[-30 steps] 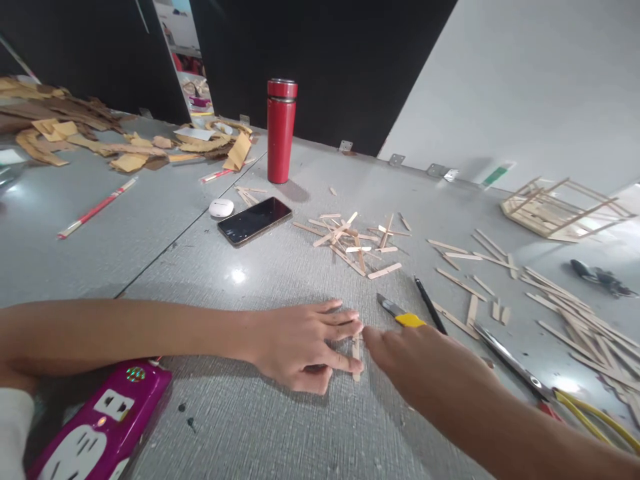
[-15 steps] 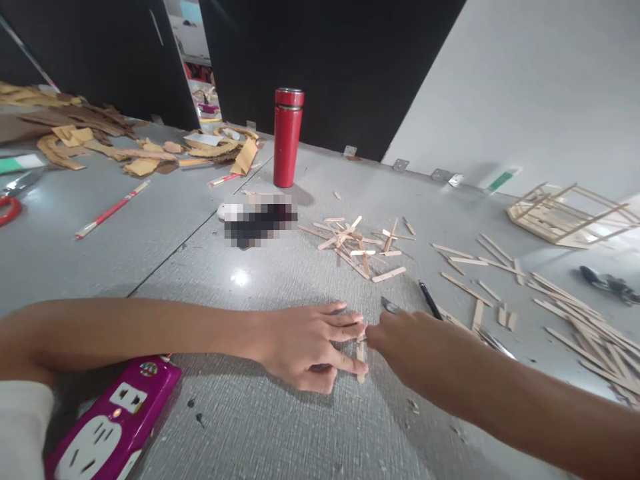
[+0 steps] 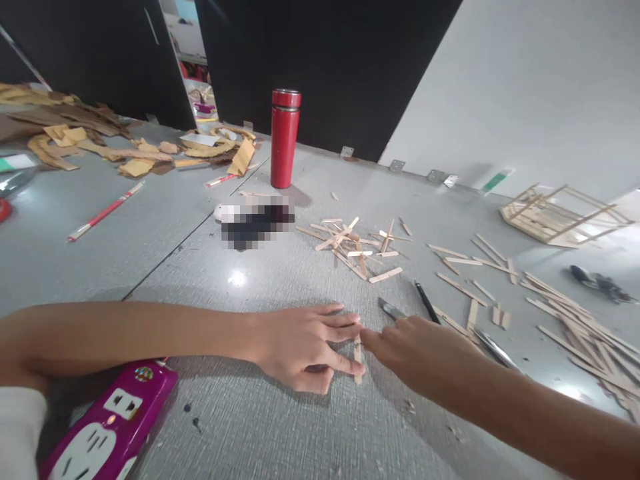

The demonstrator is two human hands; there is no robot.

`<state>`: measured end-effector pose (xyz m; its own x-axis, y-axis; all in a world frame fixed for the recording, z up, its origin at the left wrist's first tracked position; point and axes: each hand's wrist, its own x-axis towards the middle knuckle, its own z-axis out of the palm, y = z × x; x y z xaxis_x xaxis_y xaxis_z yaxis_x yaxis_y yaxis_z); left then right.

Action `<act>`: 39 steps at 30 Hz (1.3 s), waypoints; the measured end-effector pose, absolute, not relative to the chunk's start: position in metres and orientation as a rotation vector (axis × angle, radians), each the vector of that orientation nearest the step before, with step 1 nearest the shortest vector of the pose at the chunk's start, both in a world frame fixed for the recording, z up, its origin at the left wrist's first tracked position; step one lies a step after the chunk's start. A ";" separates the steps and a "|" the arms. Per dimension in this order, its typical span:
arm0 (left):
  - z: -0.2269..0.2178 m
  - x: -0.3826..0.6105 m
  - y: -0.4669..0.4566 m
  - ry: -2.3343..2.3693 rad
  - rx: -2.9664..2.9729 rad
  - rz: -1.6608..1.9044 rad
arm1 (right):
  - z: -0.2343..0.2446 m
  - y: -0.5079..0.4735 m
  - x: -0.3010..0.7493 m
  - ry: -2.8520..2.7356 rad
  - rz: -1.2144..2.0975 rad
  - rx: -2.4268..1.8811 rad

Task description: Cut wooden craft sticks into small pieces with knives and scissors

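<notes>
A short wooden craft stick (image 3: 358,355) lies on the grey table between my hands. My left hand (image 3: 303,347) rests flat with its fingers spread, and its fingertips press on the stick. From the right, my right hand (image 3: 407,347) meets the stick near its upper end; its fingers are curled together, and what they pinch, if anything, is hidden. Just beyond the right knuckles, a grey blade (image 3: 390,309) shows, its rear part covered by the hand. A black pen (image 3: 427,301) lies beside that hand.
Loose craft sticks (image 3: 350,243) lie ahead, with more (image 3: 590,333) at right. A red flask (image 3: 285,140) stands at the back, near a stick frame (image 3: 565,217). A purple power strip (image 3: 145,400) is by my left forearm; cardboard scraps (image 3: 143,157) are at far left.
My right hand has shifted slightly right, and more of the grey blade shows behind it. My left hand stays pressed on the stick. The whole view has moved a little.
</notes>
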<state>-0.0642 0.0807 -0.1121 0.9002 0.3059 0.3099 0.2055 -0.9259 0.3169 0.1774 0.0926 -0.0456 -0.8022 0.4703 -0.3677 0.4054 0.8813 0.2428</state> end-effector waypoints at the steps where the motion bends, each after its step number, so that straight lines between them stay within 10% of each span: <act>1: -0.112 -0.064 0.081 0.383 2.791 0.521 | -0.048 0.094 0.180 2.639 0.246 0.595; 29: -0.104 -0.064 0.085 0.529 2.771 0.534 | -0.063 0.075 0.204 2.705 0.215 0.989; 39: -0.029 -0.060 0.070 0.943 2.300 0.551 | -0.023 0.058 0.188 2.785 -1.351 1.924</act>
